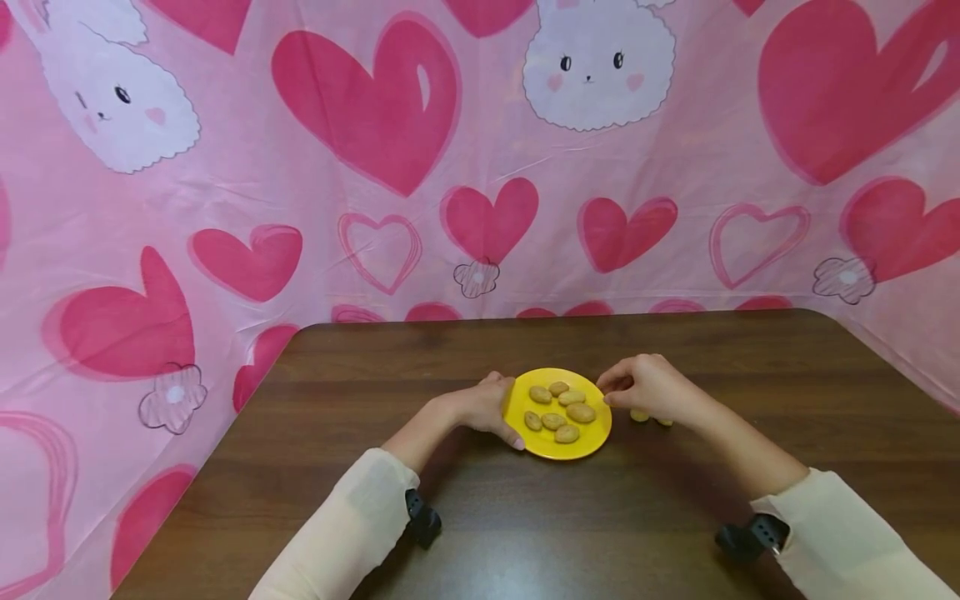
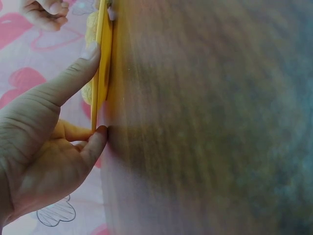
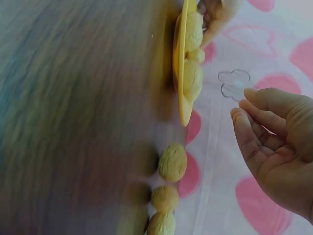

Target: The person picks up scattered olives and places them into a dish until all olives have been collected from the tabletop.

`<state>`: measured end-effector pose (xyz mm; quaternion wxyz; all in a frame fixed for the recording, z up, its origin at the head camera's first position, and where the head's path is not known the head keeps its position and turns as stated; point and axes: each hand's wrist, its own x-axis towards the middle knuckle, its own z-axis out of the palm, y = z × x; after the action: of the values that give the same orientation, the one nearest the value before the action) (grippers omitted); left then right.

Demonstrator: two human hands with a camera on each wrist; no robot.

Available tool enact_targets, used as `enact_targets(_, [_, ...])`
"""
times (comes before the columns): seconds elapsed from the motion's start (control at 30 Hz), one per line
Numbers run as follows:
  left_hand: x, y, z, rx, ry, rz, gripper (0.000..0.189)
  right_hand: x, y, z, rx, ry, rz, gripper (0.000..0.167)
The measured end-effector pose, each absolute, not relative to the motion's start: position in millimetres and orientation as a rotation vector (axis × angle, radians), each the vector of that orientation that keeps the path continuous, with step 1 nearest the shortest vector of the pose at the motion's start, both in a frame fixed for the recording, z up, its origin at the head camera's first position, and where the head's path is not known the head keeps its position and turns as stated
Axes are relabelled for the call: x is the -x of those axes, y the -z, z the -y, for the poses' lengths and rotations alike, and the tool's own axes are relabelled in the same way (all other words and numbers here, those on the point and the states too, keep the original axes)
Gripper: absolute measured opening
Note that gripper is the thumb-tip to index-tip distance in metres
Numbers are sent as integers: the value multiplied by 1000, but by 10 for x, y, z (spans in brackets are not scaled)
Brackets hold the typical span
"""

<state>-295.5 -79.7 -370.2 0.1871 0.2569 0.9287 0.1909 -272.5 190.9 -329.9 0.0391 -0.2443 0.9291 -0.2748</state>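
A round yellow plate [image 1: 588, 435] holds several small, tan, oval, rough-skinned pieces [image 1: 581, 412] that look like little potatoes. My left hand [image 1: 480, 404] grips the plate's left rim, thumb over the top edge and other fingers at the side and underneath. Just past the right rim, my right hand [image 1: 651, 387] hovers above the table with bent fingers. In the right wrist view, no object shows between its thumb and fingertips. Three more tan pieces [image 3: 172, 162] lie in a row on the table, partly hidden under the right hand in the head view.
Brown wood-grain table [image 1: 480, 517] extends around the plate. A pink curtain [image 1: 420, 275] with hearts and rabbit faces hangs along its back edge. Dark straps with small devices [image 1: 750, 537] sit on both cream sleeves.
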Motion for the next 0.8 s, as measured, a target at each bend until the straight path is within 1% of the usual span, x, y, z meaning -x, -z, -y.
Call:
enact_targets(0.57, [2958,3703,801,-731,-539,-2609,97,2681,3335,-2355,585,815,-2912,26])
enact_targets(0.8, [2954,3689,802,-719,-551,-2596,97,2692,3373,-2517,580,788,-2943,26])
